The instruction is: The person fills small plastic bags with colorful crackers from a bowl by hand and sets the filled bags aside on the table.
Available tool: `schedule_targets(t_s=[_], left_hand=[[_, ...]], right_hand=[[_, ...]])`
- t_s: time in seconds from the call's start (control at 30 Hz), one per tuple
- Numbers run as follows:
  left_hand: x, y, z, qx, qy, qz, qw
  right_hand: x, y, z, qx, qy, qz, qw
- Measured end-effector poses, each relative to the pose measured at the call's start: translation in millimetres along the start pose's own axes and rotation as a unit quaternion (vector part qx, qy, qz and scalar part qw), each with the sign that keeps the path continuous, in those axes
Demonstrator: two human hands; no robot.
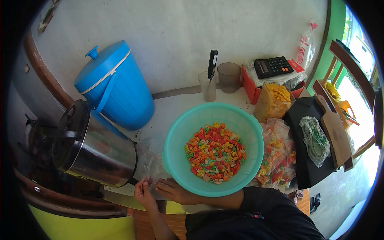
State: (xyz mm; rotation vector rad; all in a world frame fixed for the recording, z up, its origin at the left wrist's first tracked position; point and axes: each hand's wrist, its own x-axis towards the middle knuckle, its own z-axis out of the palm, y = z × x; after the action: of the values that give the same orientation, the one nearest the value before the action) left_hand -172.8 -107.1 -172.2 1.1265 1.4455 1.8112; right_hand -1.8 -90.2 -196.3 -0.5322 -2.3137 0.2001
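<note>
My left hand [145, 195] is at the table's front edge, thumb and fingertips pinched on a thin clear plastic bag [151, 165]. That bag lies loosely between the steel pot and the basin, and its outline is hard to make out. Beside it, my right hand [173, 191] reaches across below the basin with its fingers stretched out, close to the bag. A mint-green plastic basin [176, 132] holds colourful crunchy snack shapes [216, 154] in orange, green, yellow and red. Right of the basin are filled clear snack packets [278, 156].
A lidded steel pot [104, 154] and a tall blue cooler jug [120, 88] stand at left. Behind the basin are plastic cups [208, 90] with a black-handled tool and a red box [250, 86] under a calculator [274, 67]. At right are a chip container [274, 102] and a cutting board [336, 134].
</note>
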Motion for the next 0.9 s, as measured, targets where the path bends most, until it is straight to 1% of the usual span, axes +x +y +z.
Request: schedule_targets(t_s=[0.07, 0.17, 0.2, 0.27, 0.37, 0.47, 0.53, 0.6, 0.67, 0.77, 0.9], left_hand=[[-0.4, -1.5, -2.0, -0.006, 0.027, -0.015, 1.0], [4.3, -22.7, -15.0, 0.024, 0.016, 0.005, 1.0], [6.5, -20.2, -14.7, 0.018, 0.012, 0.007, 1.0], [9.4, -12.1, -13.3, 0.003, 0.006, 0.011, 1.0], [18.0, 26.2, 0.3, 0.04, -0.004, 0.035, 0.999], [33.7, 62.1, 11.4, 0.018, -0.041, 0.029, 0.999], [42.6, 87.1, 25.5, 0.02, -0.082, 0.069, 0.994], [50.0, 112.9, 45.5, 0.022, -0.133, 0.106, 0.985], [57.7, 140.6, 68.6, 0.024, -0.193, 0.144, 0.97], [63.6, 173.7, 94.5, 0.056, -0.249, 0.14, 0.957], [54.8, 220.7, 132.4, 0.117, -0.224, 0.227, 0.94]], right_hand=[[0.9, 1.0, 0.7, 0.0, 0.021, -0.04, 0.999], [1.3, -1.8, -6.4, 0.087, -0.023, -0.098, 0.991], [3.3, -6.7, -14.2, 0.085, -0.033, -0.123, 0.988], [11.6, -27.4, -42.9, 0.08, -0.057, -0.173, 0.98], [31.8, -56.0, -99.2, 0.174, -0.01, -0.165, 0.971], [40.6, -45.2, -163.1, 0.23, 0.073, -0.149, 0.959], [36.2, -24.3, -195.5, 0.162, 0.118, -0.065, 0.978], [27.7, 1.8, -221.1, 0.006, 0.105, 0.023, 0.994], [23.5, 23.2, -237.1, -0.045, 0.097, 0.093, 0.99], [18.1, 58.2, -238.1, -0.096, -0.039, 0.14, 0.985], [11.7, 93.2, -199.1, -0.11, -0.198, 0.161, 0.961]])
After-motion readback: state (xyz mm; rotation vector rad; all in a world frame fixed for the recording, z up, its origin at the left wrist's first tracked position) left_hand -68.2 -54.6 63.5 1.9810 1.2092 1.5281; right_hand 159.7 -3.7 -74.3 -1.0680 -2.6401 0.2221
